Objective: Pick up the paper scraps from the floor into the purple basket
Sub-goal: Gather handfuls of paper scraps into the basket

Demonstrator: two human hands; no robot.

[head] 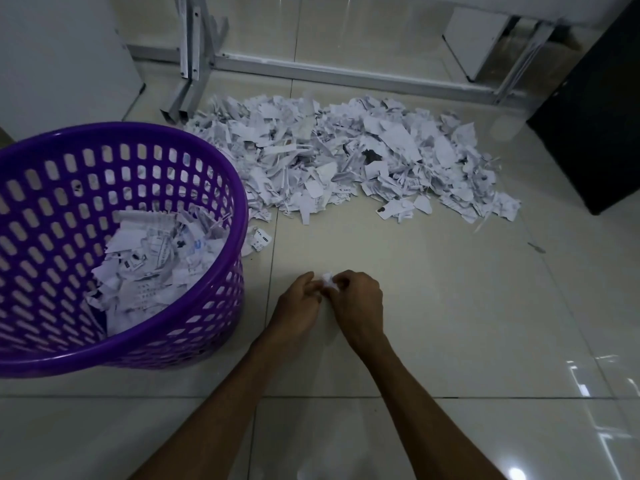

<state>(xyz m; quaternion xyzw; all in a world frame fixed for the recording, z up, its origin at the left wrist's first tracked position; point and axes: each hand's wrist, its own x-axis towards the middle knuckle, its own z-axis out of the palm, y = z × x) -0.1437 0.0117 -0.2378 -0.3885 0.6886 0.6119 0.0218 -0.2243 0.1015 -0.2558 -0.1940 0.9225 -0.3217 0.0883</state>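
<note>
1. Both hands meet at lower centre of frame, low over the floor tile [450, 289]. Left hand [300, 299] and right hand [358, 297] have their fingers curled in, the grip of both narrow around one small white paper scrap [328, 280] that shows between the fingertips.
2. Judgement: the two hands are probably bunching loose bits together so they travel as one wad instead of shedding pieces on the way.
3. Purple basket [207, 327] stands at left of frame, just beside the left hand, mouth open toward the camera. It likely sits there to keep the carry short. Scraps already cover its bottom; fill looks low.
4. Main scrap pile [346, 157] lies at upper centre, well apart from the hands and beside a metal frame [194, 64]. Most of the task is undone.
5. One stray scrap [260, 238] lies just beside the basket wall.
</note>
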